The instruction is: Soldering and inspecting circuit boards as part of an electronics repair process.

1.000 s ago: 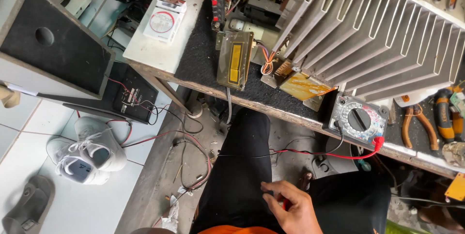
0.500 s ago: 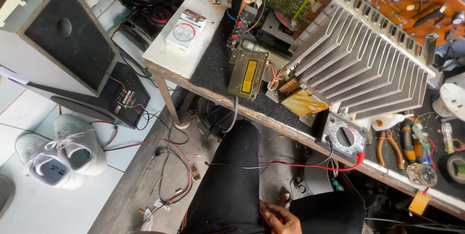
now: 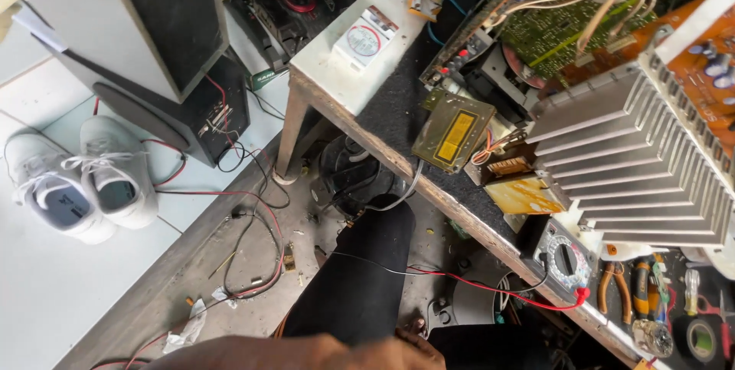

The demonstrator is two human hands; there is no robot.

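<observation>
Only one hand (image 3: pixel 409 348) in view, low at the bottom edge beside a knee (image 3: pixel 367 278) in black cloth. Too blurred and cropped to tell left from right, or whether open, closed or holding anything. No sign of the other hand.

Nearest to it: a red lead (image 3: pixel 490 290) and a thin black wire (image 3: pixel 360 258), both crossing above the knee. Red lead plugged into a meter (image 3: pixel 564 257) right at the front edge of the bench (image 3: pixel 337 83), just below a finned heat sink (image 3: pixel 643 163).

Likely trouble:
- Meter pulled off the bench. Cause: a tug on the lead, or a shift of the knee under it, with so little bench in front of the meter.
- Lead caught on the pliers (image 3: pixel 616 286) lying beside the meter, dragging them along too.
- Possible short on the bare boards (image 3: pixel 559 33) behind the heat sink, if a loose probe tip swings up onto them.
- Foot snagged in the red and black cables (image 3: pixel 253 263) on the floor, jerking the speaker (image 3: pixel 153 26) at their far end.
- Probe end of the lead not visible, so hard to judge what else might be touched.
</observation>
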